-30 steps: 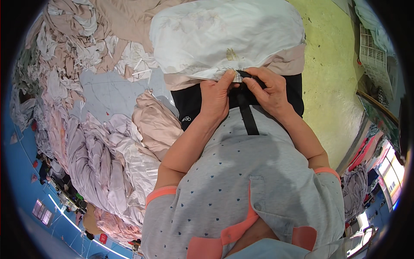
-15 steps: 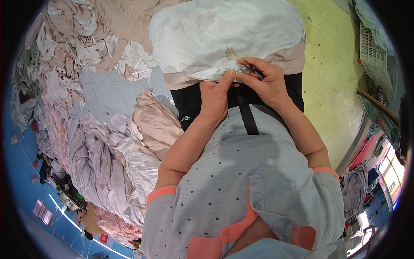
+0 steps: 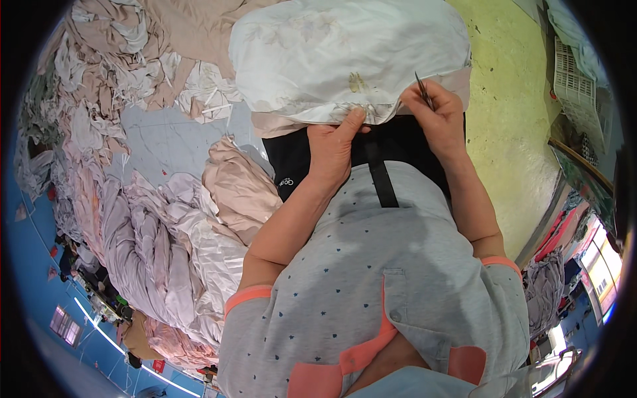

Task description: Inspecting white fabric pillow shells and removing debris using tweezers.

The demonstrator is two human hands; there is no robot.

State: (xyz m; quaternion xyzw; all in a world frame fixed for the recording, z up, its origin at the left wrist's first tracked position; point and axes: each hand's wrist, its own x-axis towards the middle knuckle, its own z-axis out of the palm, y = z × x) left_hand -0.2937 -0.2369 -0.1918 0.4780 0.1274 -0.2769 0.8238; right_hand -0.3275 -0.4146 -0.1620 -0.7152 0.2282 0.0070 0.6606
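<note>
White cloth (image 3: 292,60) with a faint floral print lies bunched over my lap, its front edge turned toward me. At that edge my left hand (image 3: 332,146) is closed, thumb on top, pinching the hem. My right hand (image 3: 436,119) is to the right of it, closed around small dark thread snips (image 3: 423,91) whose pointed end sticks up past the fingers. Its fingertips also seem to pinch the cloth's edge, which is drawn up toward them. A beige part of the fabric (image 3: 454,89) shows beneath the white on the right.
Piles of beige and white cloth (image 3: 119,53) spread at the far left, with greyish-lilac cloth (image 3: 146,245) heaped nearer on the left. Grey tiled floor (image 3: 166,142) shows between them. A yellow-green floor (image 3: 511,132) runs along the right, beside a white plastic crate (image 3: 576,86).
My right hand has moved right, away from the left hand, and the snips now point upward. The hem between the hands is drawn out to the right. My left hand stays in place.
</note>
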